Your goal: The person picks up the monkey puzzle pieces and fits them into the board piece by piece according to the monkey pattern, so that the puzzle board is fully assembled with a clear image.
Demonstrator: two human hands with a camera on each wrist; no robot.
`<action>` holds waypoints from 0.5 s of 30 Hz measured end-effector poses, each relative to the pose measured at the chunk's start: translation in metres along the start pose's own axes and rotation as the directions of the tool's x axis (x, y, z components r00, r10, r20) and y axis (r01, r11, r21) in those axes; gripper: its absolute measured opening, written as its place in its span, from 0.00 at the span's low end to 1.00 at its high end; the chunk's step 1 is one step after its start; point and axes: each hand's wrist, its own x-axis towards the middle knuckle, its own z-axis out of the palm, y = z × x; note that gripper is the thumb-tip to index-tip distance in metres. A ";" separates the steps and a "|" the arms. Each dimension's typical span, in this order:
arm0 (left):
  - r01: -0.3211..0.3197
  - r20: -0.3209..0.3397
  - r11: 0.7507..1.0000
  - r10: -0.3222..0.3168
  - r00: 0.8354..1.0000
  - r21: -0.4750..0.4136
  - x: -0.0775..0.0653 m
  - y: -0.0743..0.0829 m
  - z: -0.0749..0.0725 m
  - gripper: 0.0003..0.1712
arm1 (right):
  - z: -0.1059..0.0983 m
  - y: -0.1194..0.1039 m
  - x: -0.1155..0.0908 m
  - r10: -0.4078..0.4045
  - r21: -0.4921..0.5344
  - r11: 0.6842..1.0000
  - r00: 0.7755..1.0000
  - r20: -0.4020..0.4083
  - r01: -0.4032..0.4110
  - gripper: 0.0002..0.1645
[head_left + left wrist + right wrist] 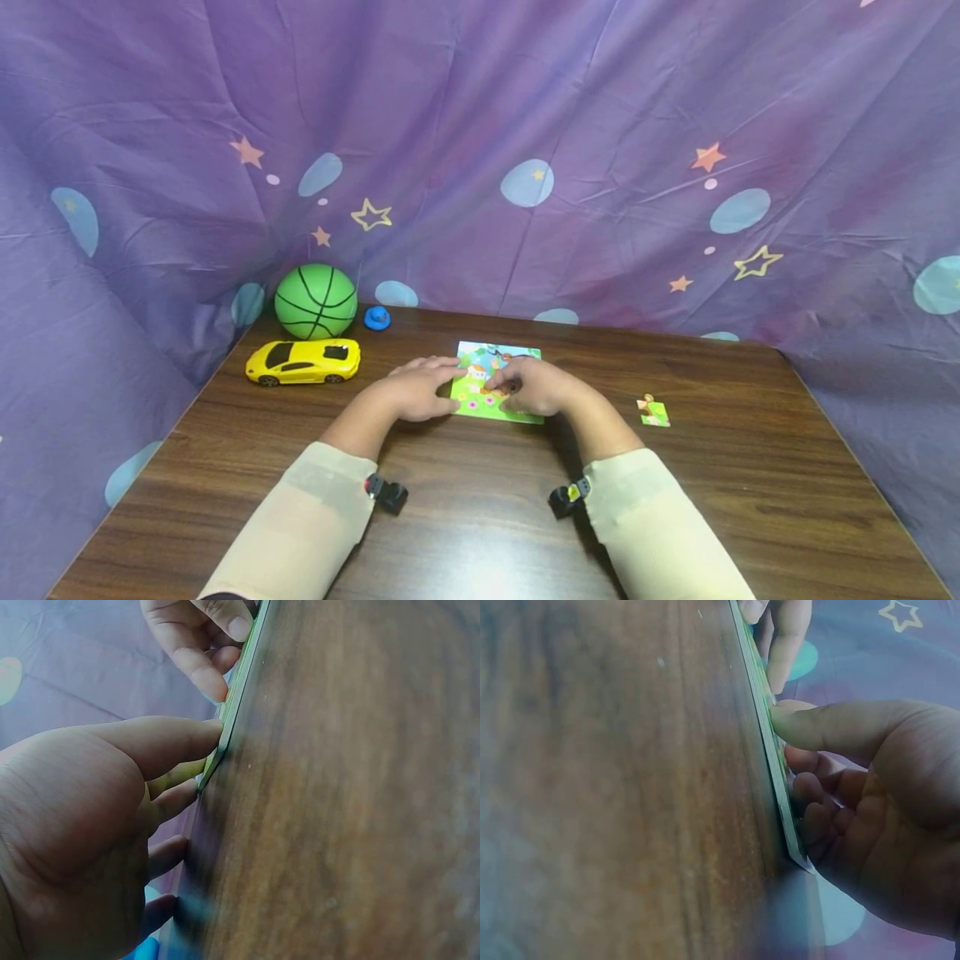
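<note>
A colourful jigsaw puzzle board (480,407) lies flat on the table in front of me, with flowers and a small house pictured on green. My left hand (422,390) rests at its left side, fingers extended, thumb and fingertips along the edge; in the left wrist view the thumb tip touches the board's corner. Over the right part of the board, my right hand (543,387) presses down with its index finger and thumb set apart. Its other fingers bend in under the palm in the right wrist view. Part of the picture is hidden beneath this hand.
A loose puzzle piece (657,413) lies to the right of the board. At the back left stand a green ball (316,302), a yellow toy car (303,362) and a small blue rubber duck (377,317). A purple patterned curtain (465,208) hangs behind the wooden table (480,500).
</note>
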 end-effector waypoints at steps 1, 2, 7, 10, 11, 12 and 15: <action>0.000 0.002 1.000 0.000 1.000 -0.002 0.000 0.000 0.000 0.38 | 0.000 0.001 0.000 -0.005 0.004 1.000 1.000 0.002 0.005 0.23; 0.001 0.003 1.000 -0.001 1.000 -0.003 0.000 0.000 0.000 0.38 | 0.000 0.001 0.000 -0.005 0.012 1.000 1.000 0.004 0.005 0.23; 0.006 0.004 1.000 -0.006 1.000 -0.006 -0.001 0.001 0.000 0.39 | -0.002 0.002 -0.001 -0.002 0.042 0.999 1.000 0.009 0.002 0.24; 0.005 0.000 1.000 -0.005 1.000 -0.001 -0.001 0.001 0.000 0.39 | -0.005 0.002 -0.003 -0.016 0.053 0.998 1.000 0.020 0.015 0.25; 0.006 -0.001 1.000 -0.006 1.000 0.004 -0.001 0.001 0.000 0.39 | -0.007 0.003 -0.004 -0.019 0.064 0.998 1.000 0.022 0.018 0.25; 0.006 -0.001 1.000 -0.006 1.000 0.005 -0.001 0.001 0.000 0.39 | -0.008 0.003 -0.005 -0.025 0.077 0.997 0.999 0.023 0.023 0.24; 0.007 -0.003 1.000 -0.007 1.000 0.004 -0.001 0.001 0.001 0.39 | -0.015 0.003 -0.009 -0.036 0.125 0.992 0.999 0.019 0.033 0.24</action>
